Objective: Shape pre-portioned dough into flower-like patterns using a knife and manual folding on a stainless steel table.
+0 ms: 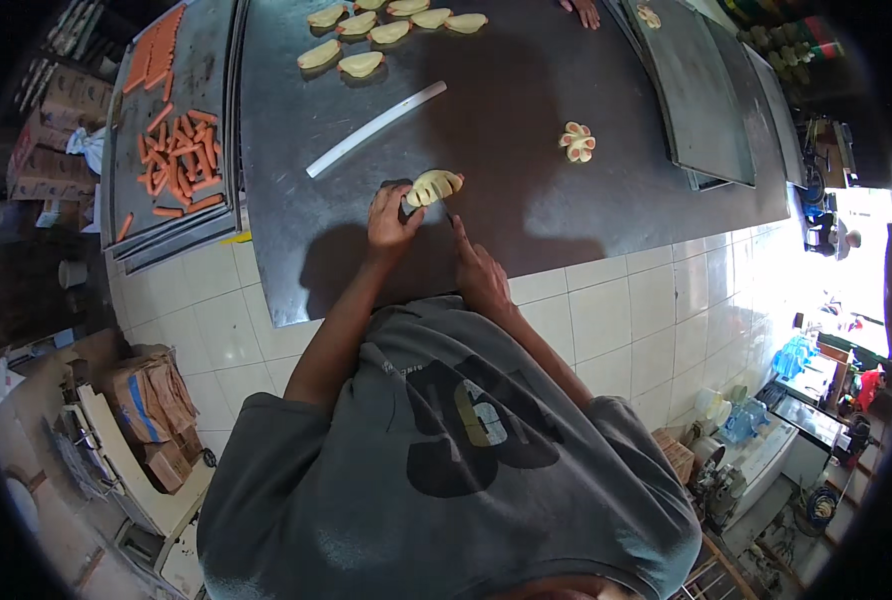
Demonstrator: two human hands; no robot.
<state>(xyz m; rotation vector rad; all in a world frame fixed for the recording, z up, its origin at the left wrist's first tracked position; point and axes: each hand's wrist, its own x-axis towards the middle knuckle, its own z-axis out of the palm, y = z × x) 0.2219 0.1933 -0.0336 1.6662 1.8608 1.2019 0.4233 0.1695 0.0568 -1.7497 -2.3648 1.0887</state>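
My left hand (393,220) is closed on the left end of a pale dough-wrapped sausage (433,188), which lies on the dark metal table near its front edge. Several cuts run across this dough. On its right side, my right hand (483,278) grips a knife (450,208) with the index finger stretched along it; most of the knife is hidden. Farther right sits a dough piece opened into a flower shape (577,142), its pink sausage slices showing. Several uncut dough-wrapped sausages (390,33) lie at the far left of the table.
A long white strip (376,130) lies slantwise beyond my left hand. The tray (126,130) at left holds loose and lined-up sausages (181,160). Metal trays (701,100) overlap the table's right side, one bearing a flower-shaped piece (649,16). Another person's hand (586,12) rests at the far edge.
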